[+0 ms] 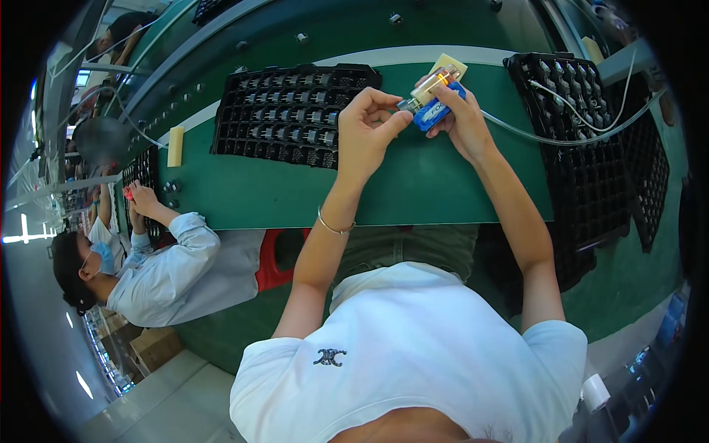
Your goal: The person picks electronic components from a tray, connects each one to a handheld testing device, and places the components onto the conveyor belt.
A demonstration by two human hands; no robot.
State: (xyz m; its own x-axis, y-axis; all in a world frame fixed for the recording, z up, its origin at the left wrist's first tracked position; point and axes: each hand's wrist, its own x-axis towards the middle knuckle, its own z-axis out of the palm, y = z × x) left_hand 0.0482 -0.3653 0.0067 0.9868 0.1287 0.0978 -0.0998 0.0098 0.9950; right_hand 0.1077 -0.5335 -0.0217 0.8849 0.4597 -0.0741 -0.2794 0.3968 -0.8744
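Observation:
My right hand is wrapped round a blue hand-held tool with a clear, amber-lit cylinder along it. My left hand pinches a small silvery part between thumb and fingertips, right against the tool's left end; whether the two are joined I cannot tell. A pale yellow block shows just behind the tool. Left of my hands lies a black tray with rows of small metal parts.
A clear hose curves rightward from behind my right hand, over a second black tray of small parts. Another yellow block stands at the left. Beyond the green table, small parts sit on a green belt. A masked co-worker works at my left.

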